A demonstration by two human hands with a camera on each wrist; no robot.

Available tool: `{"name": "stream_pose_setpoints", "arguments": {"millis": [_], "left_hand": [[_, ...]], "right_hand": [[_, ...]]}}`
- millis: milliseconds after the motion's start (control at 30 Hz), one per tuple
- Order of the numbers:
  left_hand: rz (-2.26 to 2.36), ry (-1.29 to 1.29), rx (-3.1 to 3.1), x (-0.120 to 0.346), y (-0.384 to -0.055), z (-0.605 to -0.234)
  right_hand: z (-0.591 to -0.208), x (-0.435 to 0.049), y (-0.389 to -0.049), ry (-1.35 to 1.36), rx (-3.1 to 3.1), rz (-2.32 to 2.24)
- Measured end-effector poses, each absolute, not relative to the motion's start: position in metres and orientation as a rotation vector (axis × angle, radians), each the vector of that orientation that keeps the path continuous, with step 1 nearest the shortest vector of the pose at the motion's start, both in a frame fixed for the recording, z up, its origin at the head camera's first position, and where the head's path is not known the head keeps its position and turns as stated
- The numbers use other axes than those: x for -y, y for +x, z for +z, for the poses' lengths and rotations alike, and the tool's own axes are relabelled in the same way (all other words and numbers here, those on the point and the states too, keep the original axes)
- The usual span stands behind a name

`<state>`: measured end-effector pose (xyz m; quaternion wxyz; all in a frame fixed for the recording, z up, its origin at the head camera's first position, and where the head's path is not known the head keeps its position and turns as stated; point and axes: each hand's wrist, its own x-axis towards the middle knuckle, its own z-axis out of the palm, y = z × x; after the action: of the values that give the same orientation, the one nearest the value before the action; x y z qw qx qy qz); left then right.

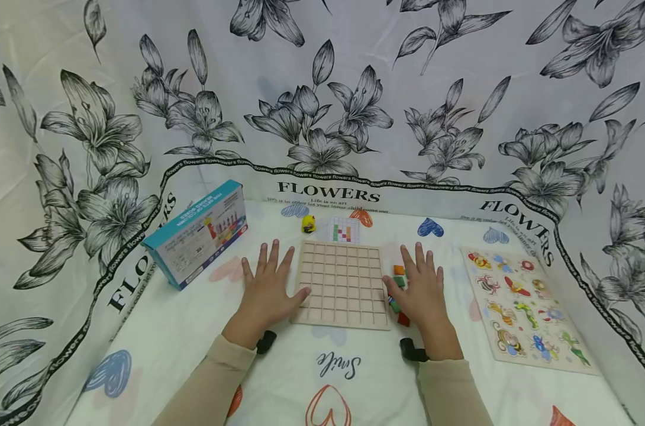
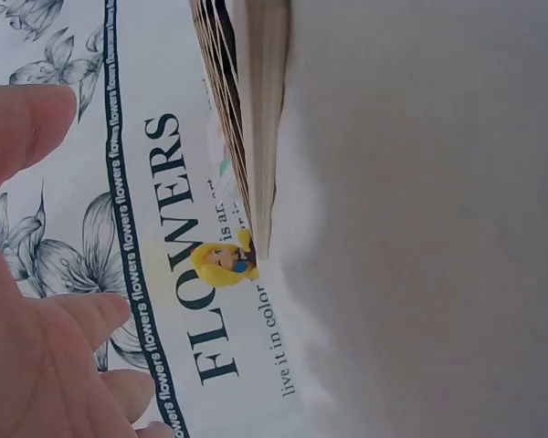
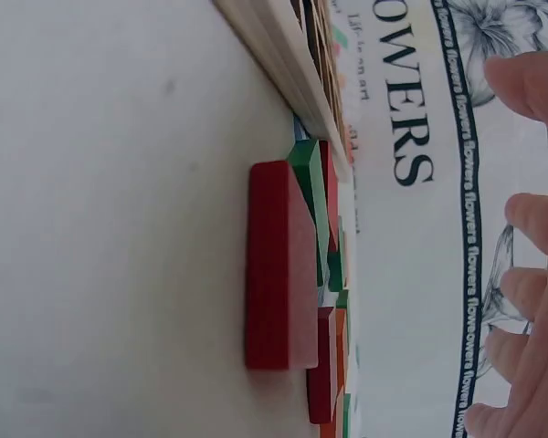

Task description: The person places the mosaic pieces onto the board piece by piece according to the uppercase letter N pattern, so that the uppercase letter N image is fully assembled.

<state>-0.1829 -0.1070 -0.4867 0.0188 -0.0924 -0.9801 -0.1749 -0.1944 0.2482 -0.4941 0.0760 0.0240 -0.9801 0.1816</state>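
A wooden grid board [image 1: 342, 285] with square cells lies flat in the middle of the table. My left hand [image 1: 269, 291] is spread at its left side, the thumb overlapping the board's edge in the head view. On the other side, my right hand [image 1: 421, 296] is spread with straight fingers over a group of small coloured blocks [image 1: 399, 270], partly hidden beneath it. The right wrist view shows a red block [image 3: 279, 265] in front, with green and orange ones behind. Neither hand holds anything.
A small patterned card [image 1: 344, 229] and a yellow-haired figurine [image 1: 309, 223] sit beyond the board. A blue-topped box [image 1: 200, 234] stands at the left. At the right lies a wooden puzzle board [image 1: 527, 310] with insect pictures. A floral curtain [image 1: 322, 89] hangs behind.
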Motion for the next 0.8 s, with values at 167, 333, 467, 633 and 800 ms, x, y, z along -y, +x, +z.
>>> {"name": "stream_pose_setpoints", "arguments": {"millis": [167,333,467,633,800], "left_hand": [[-0.646,-0.363,3.08,0.107,-0.182,-0.483],[-0.718,-0.528,3.151,0.107,-0.179,-0.483],[-0.769,-0.615,3.191,0.106,-0.177,-0.486],[-0.794,-0.591,3.251,0.106,-0.174,-0.488],[-0.802,-0.59,3.258,0.106,-0.175,-0.492]], "right_hand": [[-0.486,-0.247,-0.193,0.076,2.847,0.609],[-0.465,-0.251,-0.192,-0.005,2.633,0.722],[-0.44,-0.262,-0.202,-0.012,2.628,0.741],[-0.424,-0.277,-0.229,0.042,2.863,0.72],[-0.443,-0.283,-0.253,0.1,3.188,0.773]]}}
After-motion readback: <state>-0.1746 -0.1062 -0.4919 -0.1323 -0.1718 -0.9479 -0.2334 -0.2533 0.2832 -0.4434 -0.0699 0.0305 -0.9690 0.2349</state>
